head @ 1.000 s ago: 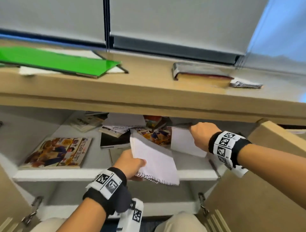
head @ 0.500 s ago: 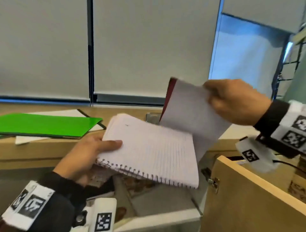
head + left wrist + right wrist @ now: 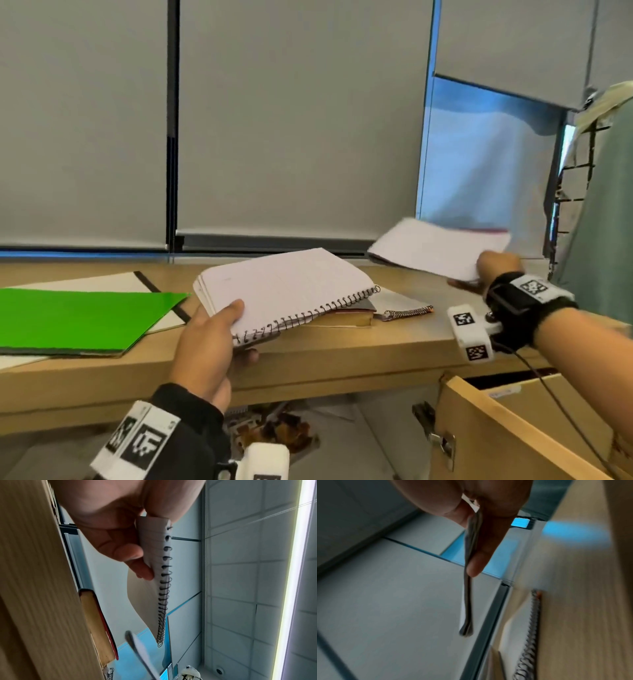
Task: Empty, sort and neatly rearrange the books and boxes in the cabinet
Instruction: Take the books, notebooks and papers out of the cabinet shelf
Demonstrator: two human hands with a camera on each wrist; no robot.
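At centre frame the left hand (image 3: 209, 337) gripped a spiral notebook (image 3: 287, 291) low over the counter (image 3: 342, 356); at right, the right hand (image 3: 493, 270) pinched a thin booklet (image 3: 435, 248). Dropped askew onto the red-edged book (image 3: 356, 315), the notebook might slide off.

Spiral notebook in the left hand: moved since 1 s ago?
Yes. The spiral notebook has come up out of the cabinet, from below the wooden countertop to above it, gripped by the left hand.

Black wristbands (image 3: 513, 301), seemingly coded tags.
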